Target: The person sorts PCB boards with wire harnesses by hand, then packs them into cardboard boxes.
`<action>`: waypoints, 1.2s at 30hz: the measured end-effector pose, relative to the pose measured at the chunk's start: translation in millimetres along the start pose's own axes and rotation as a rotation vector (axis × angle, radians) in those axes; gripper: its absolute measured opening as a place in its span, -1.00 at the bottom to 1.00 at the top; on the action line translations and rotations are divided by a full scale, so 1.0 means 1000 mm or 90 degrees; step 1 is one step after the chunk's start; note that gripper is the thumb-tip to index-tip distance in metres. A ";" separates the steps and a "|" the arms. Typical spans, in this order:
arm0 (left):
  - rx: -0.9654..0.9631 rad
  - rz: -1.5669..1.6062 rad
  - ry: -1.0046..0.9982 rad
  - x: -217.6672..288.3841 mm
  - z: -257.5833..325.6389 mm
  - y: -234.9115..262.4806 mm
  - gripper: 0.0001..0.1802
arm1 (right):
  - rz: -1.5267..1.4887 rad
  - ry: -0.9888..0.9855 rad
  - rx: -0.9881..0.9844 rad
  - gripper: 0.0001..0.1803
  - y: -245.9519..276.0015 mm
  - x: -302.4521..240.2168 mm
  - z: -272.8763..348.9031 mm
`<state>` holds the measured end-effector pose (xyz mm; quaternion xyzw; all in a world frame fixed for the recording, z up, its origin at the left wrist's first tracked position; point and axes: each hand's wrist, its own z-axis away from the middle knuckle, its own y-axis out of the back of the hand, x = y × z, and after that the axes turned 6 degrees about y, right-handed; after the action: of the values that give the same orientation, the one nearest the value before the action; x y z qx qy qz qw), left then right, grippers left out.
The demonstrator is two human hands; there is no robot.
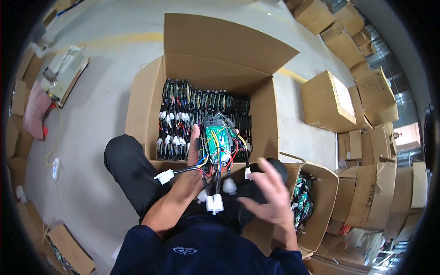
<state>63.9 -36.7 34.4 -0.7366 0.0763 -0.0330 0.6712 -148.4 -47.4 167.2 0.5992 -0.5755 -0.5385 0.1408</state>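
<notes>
1. Grey concrete floor (105, 78) is spreading around the seated person, with closed brown cartons (327, 101) piling up along the right rim, where the lens is bending their edges.
2. Rows of black units with coloured wires are filling the big open cardboard box (142, 105), its near wall partly hiding behind the knees.
3. Left hand (191, 172) is reaching up from below, fingers clamping round a circuit board assembly (217, 140): a green board in a black frame, held over the box's near edge.
4. Red, yellow, blue and black wires are hanging from it, ending in white plastic connectors (214, 202).
5. Right hand (270, 195) is hovering beside the wires, blurred, fingers spreading apart, probably holding nothing.
6. Smaller open box (327, 183) is sitting at the right, its contents hard to read.
</notes>
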 end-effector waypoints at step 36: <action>0.254 -0.093 -0.024 -0.006 0.038 0.023 -0.10 | -0.095 -0.172 0.129 -0.60 -0.128 0.035 0.019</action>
<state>61.9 -0.7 7.7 -0.5930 0.0021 -0.0826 0.8010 -103.0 -30.1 41.9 0.5734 -0.5944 -0.5624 -0.0392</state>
